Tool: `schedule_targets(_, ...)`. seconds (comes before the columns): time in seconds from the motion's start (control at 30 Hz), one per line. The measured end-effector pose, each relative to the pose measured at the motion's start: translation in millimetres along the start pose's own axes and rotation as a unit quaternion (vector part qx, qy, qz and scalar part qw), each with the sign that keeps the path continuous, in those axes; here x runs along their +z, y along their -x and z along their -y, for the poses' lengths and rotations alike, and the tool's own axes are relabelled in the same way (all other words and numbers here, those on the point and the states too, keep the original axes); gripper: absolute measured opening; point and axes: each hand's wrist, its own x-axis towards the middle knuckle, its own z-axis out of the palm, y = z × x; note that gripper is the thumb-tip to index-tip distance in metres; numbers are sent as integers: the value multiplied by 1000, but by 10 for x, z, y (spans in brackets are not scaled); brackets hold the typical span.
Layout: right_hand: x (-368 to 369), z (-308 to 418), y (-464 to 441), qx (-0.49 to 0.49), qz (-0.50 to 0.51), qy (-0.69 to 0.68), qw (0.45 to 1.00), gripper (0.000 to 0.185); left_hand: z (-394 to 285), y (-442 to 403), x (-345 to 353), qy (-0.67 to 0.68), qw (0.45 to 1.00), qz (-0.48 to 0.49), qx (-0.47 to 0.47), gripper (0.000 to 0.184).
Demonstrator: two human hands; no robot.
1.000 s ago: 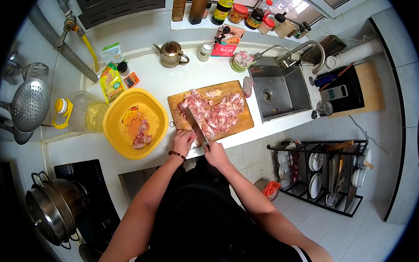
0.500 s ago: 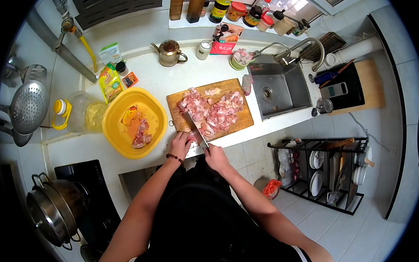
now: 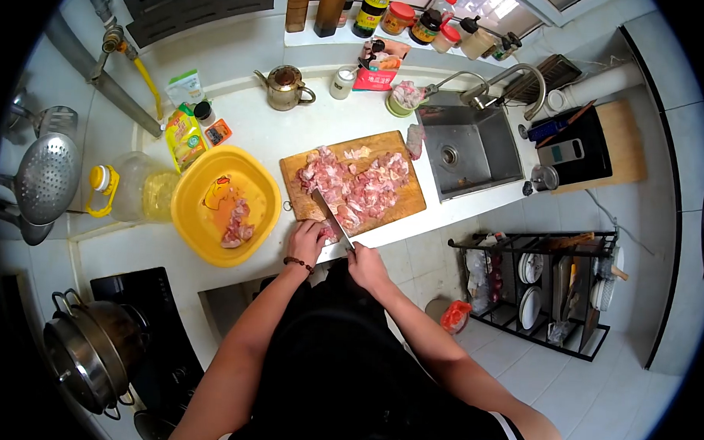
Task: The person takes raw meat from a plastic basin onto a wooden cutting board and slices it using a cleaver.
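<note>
My right hand (image 3: pixel 367 265) is closed round the handle of a kitchen knife (image 3: pixel 333 218), whose blade slants up and left over the near edge of a wooden cutting board (image 3: pixel 410 206). Beside the blade, my left hand (image 3: pixel 307 240) presses its bent fingers on a piece of raw meat (image 3: pixel 327 231) at the board's front left corner. Chopped raw meat (image 3: pixel 376 186) covers much of the board. Left of the board stands a yellow basin (image 3: pixel 183 214), with more raw meat (image 3: pixel 237 225) lying in it.
A metal sink (image 3: pixel 471 150) lies to the right, a kettle (image 3: pixel 285 90) at the back. An oil jug (image 3: pixel 147 189) and seasoning packets (image 3: pixel 186 139) stand beyond the basin. Pots (image 3: pixel 91 350) sit on the stove at left. A black dish rack (image 3: pixel 535 292) stands at right.
The knife blade has shifted slightly to the right, and my right hand with it. My left hand has edged right and still presses the meat.
</note>
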Motion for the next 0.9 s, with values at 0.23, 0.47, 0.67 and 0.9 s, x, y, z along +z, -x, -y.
schedule_targets(0.23, 87, -44, 33, -2, -53, -23, 998, 17, -137, -64, 44, -88, 996, 6, 16, 47)
schedule_targets(0.47, -9, -123, 46, 4, -63, -43, 997, 18, -29, -204, 60, -113, 993, 8, 19, 38)
schedule_targets(0.67, -52, -129, 20, 19, -59, -97, 993, 17, 179, -350, 50, 54, 970, 92, -217, 31)
schedule_targets(0.9, -157, 11, 33, 29, -45, -102, 993, 17, 77, -316, 6, -67, 997, -23, 2, 27)
